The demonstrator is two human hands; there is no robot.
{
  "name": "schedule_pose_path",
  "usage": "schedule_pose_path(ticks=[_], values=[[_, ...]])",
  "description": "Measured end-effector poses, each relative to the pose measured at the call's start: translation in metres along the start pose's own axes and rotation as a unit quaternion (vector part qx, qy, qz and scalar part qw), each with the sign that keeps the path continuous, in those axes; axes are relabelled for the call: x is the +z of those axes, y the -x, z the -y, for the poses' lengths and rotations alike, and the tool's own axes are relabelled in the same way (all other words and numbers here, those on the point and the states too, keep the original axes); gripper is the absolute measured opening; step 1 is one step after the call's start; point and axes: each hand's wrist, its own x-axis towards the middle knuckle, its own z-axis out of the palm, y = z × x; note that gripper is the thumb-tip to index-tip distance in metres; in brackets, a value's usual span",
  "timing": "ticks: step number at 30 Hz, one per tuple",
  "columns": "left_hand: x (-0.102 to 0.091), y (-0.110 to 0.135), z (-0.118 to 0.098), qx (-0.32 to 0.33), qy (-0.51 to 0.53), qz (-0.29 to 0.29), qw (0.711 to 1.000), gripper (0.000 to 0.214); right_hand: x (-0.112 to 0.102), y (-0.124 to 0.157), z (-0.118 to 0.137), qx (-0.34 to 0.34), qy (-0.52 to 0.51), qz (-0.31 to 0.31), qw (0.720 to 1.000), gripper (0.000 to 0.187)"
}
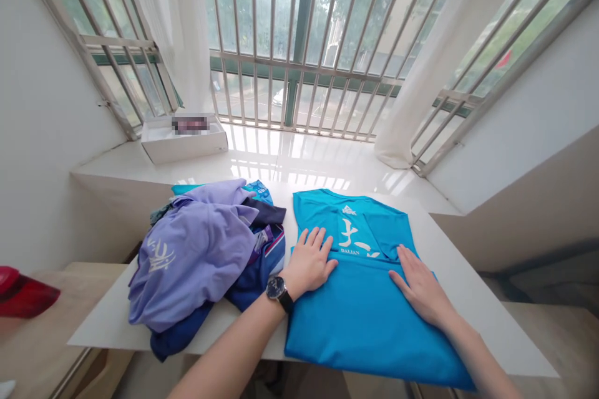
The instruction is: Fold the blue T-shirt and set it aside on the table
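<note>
turquoise shirt [365, 312], folded, white print

The one view comes from the person's head, looking forward and down over the white table [472, 312], near enough that both forearms enter from the bottom edge and the left hand [309, 262] and right hand [421, 287] lie close, just below centre. It faces the barred window [299, 43] beyond the table's far edge, with walls running off at both sides
</note>
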Motion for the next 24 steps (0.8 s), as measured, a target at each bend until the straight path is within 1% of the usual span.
schedule_pose_path(ticks=[5, 10, 15, 19, 21, 24], values=[[-0.006, -0.002, 0.0, -0.004, 0.019, 0.025, 1.0, 0.063, 0.001, 0.001, -0.001, 0.012, -0.006, 0.016, 1.0, 0.074], [-0.011, -0.003, 0.003, 0.005, 0.016, 0.055, 0.998, 0.065, 0.006, 0.005, -0.002, 0.016, -0.017, 0.003, 1.0, 0.075], [-0.019, -0.003, 0.012, 0.021, -0.002, 0.084, 0.996, 0.063, 0.012, 0.008, 0.005, 0.015, -0.026, -0.027, 0.999, 0.076], [-0.025, -0.003, 0.013, 0.032, -0.036, 0.106, 0.993, 0.062, 0.015, 0.013, 0.017, 0.026, -0.043, -0.072, 0.996, 0.08], [-0.025, -0.004, 0.013, 0.032, -0.051, 0.114, 0.992, 0.062, 0.013, 0.016, 0.024, 0.022, -0.055, -0.089, 0.994, 0.082], [-0.024, -0.007, 0.012, 0.025, -0.064, 0.109, 0.992, 0.063, 0.004, 0.018, 0.031, 0.018, -0.079, -0.108, 0.991, 0.083]])
